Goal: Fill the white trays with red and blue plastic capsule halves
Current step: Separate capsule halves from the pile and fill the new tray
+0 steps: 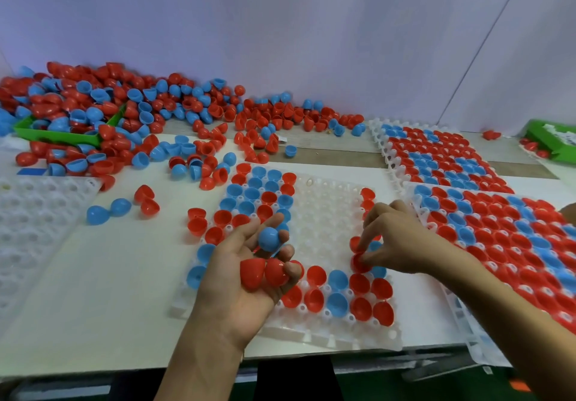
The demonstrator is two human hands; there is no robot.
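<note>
A: Where's the tray being filled?

B: The middle white tray (324,229) lies on the table (103,301), straight ahead of the person. Its left columns and bottom rows hold red and blue capsule halves, open side up; the centre pockets and the upper right are bare.

A: And the hands?

B: The left hand (249,269) hovers palm up over the tray's 8 o'clock part. Its fingers curl round two red halves (265,272), and a blue half (268,239) sits dome-up against the fingertips. The right hand (396,238) reaches in from 3 o'clock; thumb and fingers pinch a red half (358,262) at the tray's right side, low over the pockets. Whether it is seated in a pocket I cannot tell.

A: Around the tray?

B: At 3 o'clock, just beside it, a full tray (511,238) of mixed red and blue. At 1 o'clock another full tray (436,157). At 9 o'clock an empty tray (34,223). At 10 to 11 o'clock the loose pile of halves (124,120) spreads along the wall, partly burying a green bin (56,135). A few strays, two blue and two red (124,205), lie between the pile and the empty tray. A second green bin (551,138) sits at far 2 o'clock.
</note>
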